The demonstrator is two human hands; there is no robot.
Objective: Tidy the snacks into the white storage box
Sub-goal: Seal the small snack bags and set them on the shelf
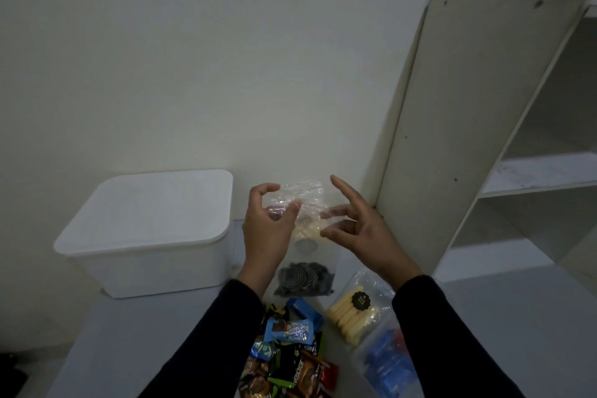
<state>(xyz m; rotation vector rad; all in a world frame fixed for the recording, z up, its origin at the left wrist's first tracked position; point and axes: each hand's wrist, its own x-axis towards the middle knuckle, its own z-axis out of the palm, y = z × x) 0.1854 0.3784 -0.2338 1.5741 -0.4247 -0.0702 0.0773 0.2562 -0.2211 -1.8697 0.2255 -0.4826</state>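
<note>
The white storage box (155, 236) stands at the left on the table with its lid on. Both hands hold a clear plastic bag of pale snacks (307, 210) up in front of the wall, right of the box. My left hand (268, 226) pinches its left side and my right hand (358, 226) grips its right side with the fingers partly spread. Below lie a clear bag of dark round biscuits (305, 278), a bag of pale yellow sticks (353, 310), a heap of small wrapped snacks (290, 352) and a bag of blue packets (387, 362).
A white shelf unit (484, 126) with open compartments stands at the right against the wall. The grey table top (129, 333) runs left below the box. Dark sleeves cover both forearms.
</note>
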